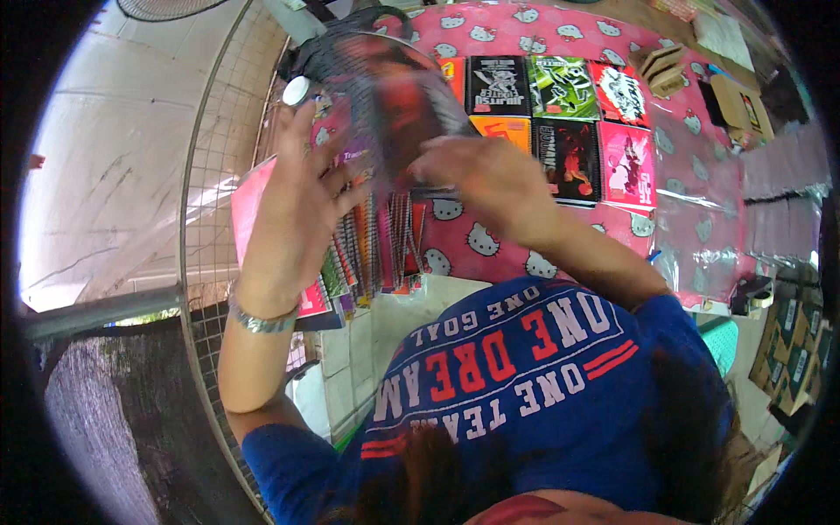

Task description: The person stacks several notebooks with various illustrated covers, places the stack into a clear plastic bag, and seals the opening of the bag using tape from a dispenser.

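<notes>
A dark and red notebook [404, 109], smeared by motion, is in the air over the far left of the table. My right hand [494, 184] is blurred too, its fingertips closed at the notebook's lower edge. To the left, my left hand [302, 188] is raised with its fingers apart, beside the notebook. Beneath both hands stands a row of spiral-bound notebooks [372, 249], their wire spines toward me. A pink notebook cover [254, 201] shows behind my left wrist. Laid out in two rows on the right are several notebooks, among them a green one [563, 87] and a pink one [626, 166].
A pink patterned cloth [481, 241] covers the table. A black mesh bag [350, 39] lies at the far left, near a white round cap [296, 91]. Wire mesh [214, 166] runs along the left. Plastic-wrapped stacks [787, 206] and brown cartons [792, 346] are at the right.
</notes>
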Motion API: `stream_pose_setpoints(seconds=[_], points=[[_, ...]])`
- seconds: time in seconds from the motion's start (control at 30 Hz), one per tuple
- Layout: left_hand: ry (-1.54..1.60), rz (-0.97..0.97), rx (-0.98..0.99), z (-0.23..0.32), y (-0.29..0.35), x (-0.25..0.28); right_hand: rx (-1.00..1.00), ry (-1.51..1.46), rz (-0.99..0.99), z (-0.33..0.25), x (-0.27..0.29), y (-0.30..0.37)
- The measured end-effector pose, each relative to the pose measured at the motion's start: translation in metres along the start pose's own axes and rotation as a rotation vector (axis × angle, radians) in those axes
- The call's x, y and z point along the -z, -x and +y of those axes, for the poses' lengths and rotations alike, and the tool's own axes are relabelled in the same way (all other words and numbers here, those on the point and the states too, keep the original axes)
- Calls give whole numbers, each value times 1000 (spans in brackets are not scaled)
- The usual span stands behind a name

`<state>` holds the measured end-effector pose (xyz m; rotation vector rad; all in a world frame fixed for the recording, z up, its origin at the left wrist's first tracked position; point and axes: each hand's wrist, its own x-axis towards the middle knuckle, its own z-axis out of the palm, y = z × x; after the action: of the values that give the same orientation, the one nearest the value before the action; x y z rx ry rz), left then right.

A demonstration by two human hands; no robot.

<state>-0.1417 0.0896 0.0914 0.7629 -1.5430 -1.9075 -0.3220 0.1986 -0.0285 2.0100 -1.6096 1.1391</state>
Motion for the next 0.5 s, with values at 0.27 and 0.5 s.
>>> stream_pose_setpoints(seconds=[0.27, 0.5], points=[[-288, 404, -307, 56, 49, 92, -462, -55, -221, 78, -122, 77], [-585, 318, 78, -20, 59, 147, -384, 165, -763, 117, -154, 159]])
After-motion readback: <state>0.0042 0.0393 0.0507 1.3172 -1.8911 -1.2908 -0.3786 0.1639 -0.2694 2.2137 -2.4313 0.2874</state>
